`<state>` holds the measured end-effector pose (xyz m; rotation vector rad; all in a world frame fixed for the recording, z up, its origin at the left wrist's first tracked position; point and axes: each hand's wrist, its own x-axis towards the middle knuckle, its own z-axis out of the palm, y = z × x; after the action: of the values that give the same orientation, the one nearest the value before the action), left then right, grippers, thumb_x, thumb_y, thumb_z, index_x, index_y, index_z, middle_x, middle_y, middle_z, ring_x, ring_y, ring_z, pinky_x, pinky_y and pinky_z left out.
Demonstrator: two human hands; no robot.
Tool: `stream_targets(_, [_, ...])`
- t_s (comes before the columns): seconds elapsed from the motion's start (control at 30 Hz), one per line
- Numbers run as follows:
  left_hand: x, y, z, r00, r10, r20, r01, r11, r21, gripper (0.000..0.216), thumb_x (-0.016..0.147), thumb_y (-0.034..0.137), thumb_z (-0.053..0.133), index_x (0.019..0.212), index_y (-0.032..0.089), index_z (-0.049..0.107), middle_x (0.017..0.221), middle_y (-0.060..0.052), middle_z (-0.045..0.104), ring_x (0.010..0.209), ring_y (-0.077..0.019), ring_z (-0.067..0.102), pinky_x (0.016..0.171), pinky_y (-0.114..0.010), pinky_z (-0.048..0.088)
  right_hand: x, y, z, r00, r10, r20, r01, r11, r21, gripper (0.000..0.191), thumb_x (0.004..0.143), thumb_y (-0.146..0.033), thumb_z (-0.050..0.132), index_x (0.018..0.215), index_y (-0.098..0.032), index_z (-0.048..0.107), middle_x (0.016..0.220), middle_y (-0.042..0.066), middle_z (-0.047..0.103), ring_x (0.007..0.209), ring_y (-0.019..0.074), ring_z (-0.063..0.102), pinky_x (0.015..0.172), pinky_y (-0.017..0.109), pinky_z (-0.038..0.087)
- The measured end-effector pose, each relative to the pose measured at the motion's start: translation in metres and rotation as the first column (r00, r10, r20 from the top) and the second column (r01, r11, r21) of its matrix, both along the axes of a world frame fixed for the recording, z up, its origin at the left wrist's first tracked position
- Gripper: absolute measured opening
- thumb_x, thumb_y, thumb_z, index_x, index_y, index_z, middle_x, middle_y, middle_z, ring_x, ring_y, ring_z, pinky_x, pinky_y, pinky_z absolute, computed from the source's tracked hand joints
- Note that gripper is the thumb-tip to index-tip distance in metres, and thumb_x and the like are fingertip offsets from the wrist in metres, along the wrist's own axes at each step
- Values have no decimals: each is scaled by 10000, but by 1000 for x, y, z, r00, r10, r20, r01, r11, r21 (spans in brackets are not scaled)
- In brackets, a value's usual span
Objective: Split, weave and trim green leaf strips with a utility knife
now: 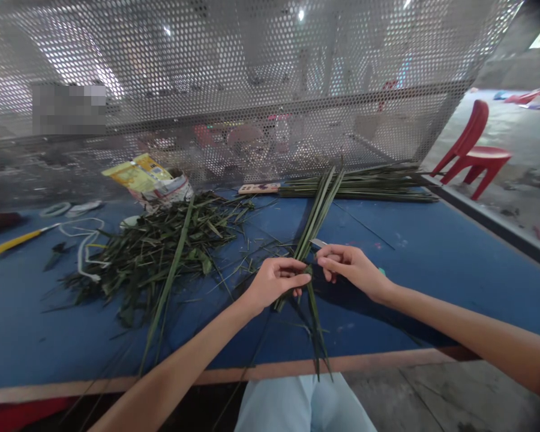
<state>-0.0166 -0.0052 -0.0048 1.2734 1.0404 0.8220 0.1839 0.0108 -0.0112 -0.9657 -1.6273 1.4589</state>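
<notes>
My left hand (276, 283) pinches a green leaf strip (314, 318) between thumb and fingers, and its two tails hang down toward the table's front edge. Close by on the right, my right hand (348, 269) is closed around a small knife (318, 243), whose pale blade tip pokes out past the fingers. Under and behind both hands, a bundle of long leaf strips (317, 207) lies slanting away across the blue table (432, 258). What the right fingertips touch near the strip is partly hidden.
Leaf scraps (162, 258) are heaped at left, beside a yellow-handled tool (15, 243), white cord (81, 252) and a yellow packet (139, 174). More long strips (364, 187) lie along a perforated metal screen (252, 78). A red chair (472, 150) stands at right.
</notes>
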Motion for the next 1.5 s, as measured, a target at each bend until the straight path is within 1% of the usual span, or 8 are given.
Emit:
stream_targets(0.2, [-1, 0, -3, 998, -52, -45, 54, 997, 49, 326, 643, 319, 756, 859, 100, 650, 569, -1, 587, 490, -109, 562, 511, -229, 467, -1, -1, 1, 1000, 5, -16, -6, 999, -49, 366, 794, -422, 629, 1034, -157, 554, 587, -30, 591, 532, 93, 517, 532, 228, 423])
stream_targets(0.43, [-2, 0, -4, 984, -115, -134, 132, 983, 128, 325, 673, 346, 729, 872, 102, 649, 618, -9, 593, 503, -107, 574, 503, -216, 466, 2, 2, -1, 998, 59, -11, -59, 998, -16, 306, 794, -453, 622, 844, -152, 638, 611, -5, 597, 552, 96, 537, 545, 235, 438])
stream_targets(0.63, [-1, -1, -1, 982, -95, -161, 117, 984, 132, 340, 674, 348, 725, 880, 91, 642, 614, -12, 585, 500, -102, 570, 497, -207, 462, 2, -3, 2, 994, -49, 99, 25, 974, 225, 260, 803, -431, 621, 830, -178, 672, 718, 33, 645, 646, 138, 587, 584, 260, 470])
stream_targets(0.73, [0, -2, -1, 983, -84, -162, 108, 984, 142, 344, 675, 360, 721, 884, 97, 648, 618, -17, 593, 496, -101, 567, 496, -207, 461, 4, -5, 1, 965, -185, 186, 74, 873, 482, 213, 825, -400, 605, 845, -216, 711, 857, 58, 642, 745, 162, 593, 631, 285, 485])
stream_targets(0.87, [1, -3, -1, 988, -77, -132, 96, 984, 148, 346, 665, 371, 727, 884, 109, 668, 642, -26, 614, 504, -103, 569, 502, -213, 466, 7, -8, -3, 938, -293, 187, 22, 587, 809, 154, 859, -288, 580, 922, -245, 714, 852, 59, 645, 778, 169, 583, 716, 327, 499])
stream_targets(1.07, [1, -1, -6, 996, -29, -84, 40, 989, 142, 344, 673, 367, 723, 903, 115, 681, 664, -38, 652, 561, -140, 620, 588, -250, 504, 5, -18, -6, 918, -212, 335, -266, 297, 917, 214, 885, -175, 528, 1043, -209, 668, 958, 62, 691, 895, 161, 624, 774, 282, 517])
stream_targets(1.33, [2, 0, -8, 997, 56, -52, -51, 994, 97, 326, 669, 328, 734, 905, 109, 682, 771, -67, 687, 623, -152, 637, 617, -265, 520, 6, -19, -13, 895, -210, 393, -332, 274, 903, 250, 908, -149, 477, 1100, -178, 635, 1068, 73, 668, 998, 152, 621, 856, 262, 523])
stream_targets(1.5, [4, -2, -5, 993, 115, -33, -114, 993, 41, 316, 665, 306, 741, 911, 117, 687, 831, -77, 700, 689, -161, 646, 653, -270, 529, 6, -20, -9, 883, -234, 408, -383, 144, 912, 302, 927, -124, 413, 1146, -145, 620, 1069, 99, 677, 1055, 190, 616, 882, 305, 534])
